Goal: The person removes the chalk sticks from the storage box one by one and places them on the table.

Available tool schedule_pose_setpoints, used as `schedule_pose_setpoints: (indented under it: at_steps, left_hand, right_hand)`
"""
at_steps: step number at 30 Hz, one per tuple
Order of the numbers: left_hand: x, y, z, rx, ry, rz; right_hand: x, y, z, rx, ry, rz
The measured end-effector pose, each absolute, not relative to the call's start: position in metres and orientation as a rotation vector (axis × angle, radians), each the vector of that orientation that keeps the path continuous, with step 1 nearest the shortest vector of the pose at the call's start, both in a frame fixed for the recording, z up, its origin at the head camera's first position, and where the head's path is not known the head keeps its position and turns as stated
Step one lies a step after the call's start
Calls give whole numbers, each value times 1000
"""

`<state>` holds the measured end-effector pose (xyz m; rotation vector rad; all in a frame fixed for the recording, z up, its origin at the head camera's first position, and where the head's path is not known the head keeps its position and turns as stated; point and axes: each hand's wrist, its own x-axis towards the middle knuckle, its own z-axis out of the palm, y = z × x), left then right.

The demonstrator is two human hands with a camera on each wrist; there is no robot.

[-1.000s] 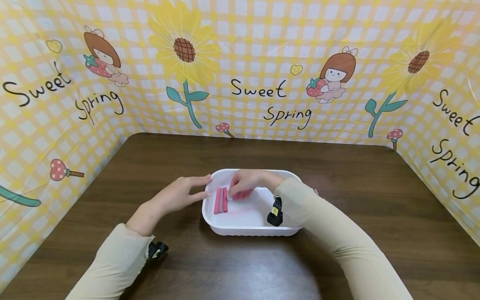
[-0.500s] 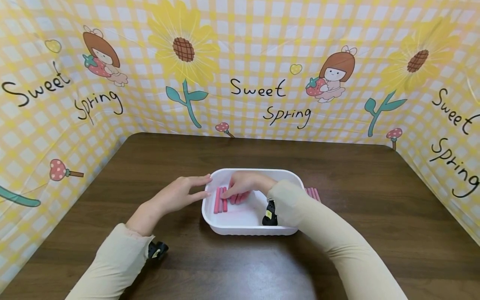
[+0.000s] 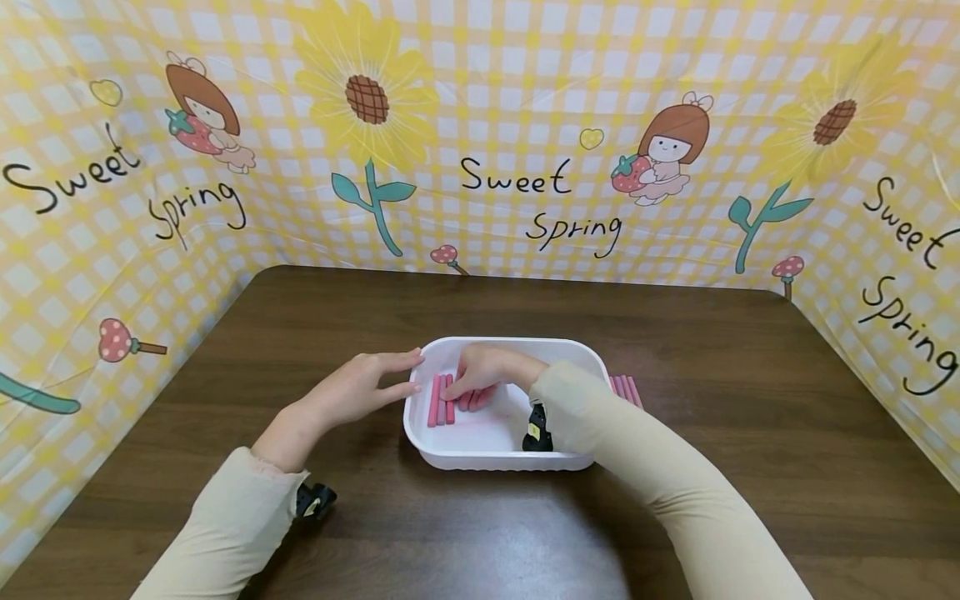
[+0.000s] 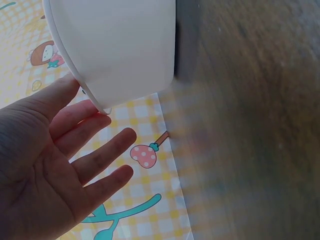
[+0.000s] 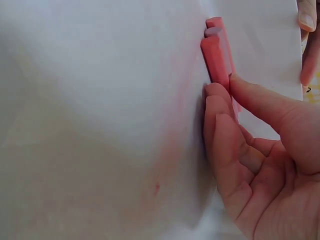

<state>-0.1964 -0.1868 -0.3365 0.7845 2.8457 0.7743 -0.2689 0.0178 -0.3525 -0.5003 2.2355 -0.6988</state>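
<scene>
Three pink and mauve chalk sticks point(image 3: 434, 402) lie side by side at the left end of a white plastic tub point(image 3: 510, 461). My right hand point(image 3: 487, 371) reaches into the tub and pinches the rightmost, red chalk stick point(image 5: 214, 57) between thumb and fingers; its upper end sticks out beyond the fingertips in the right wrist view. Behind the thumb, the other fingers curl toward the tub floor. My left hand point(image 3: 352, 387) is at the tub's left end, fingers mostly straight, with its thumb and fingertips right at the rim in the left wrist view.
Several more pink sticks point(image 3: 627, 390) lie on the brown wooden table point(image 3: 480, 542) just right of the tub, partly hidden by the right sleeve point(image 3: 660, 450). Pinkish smears mark the tub floor. A yellow checked cloth point(image 3: 517, 92) encloses the table's back and sides.
My right hand has shifted left to the rightmost of the three chalk sticks and now pinches it. The sticks right of the tub have come into view. My left hand stays put.
</scene>
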Motion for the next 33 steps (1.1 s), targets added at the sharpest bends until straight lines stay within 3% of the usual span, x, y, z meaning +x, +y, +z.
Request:
schedule_pose_setpoints:
  at_steps: [33]
  left_hand:
    - [-196, -186, -336, 794, 2855, 765]
  right_hand:
    - [-278, 34, -345, -563, 2133, -712]
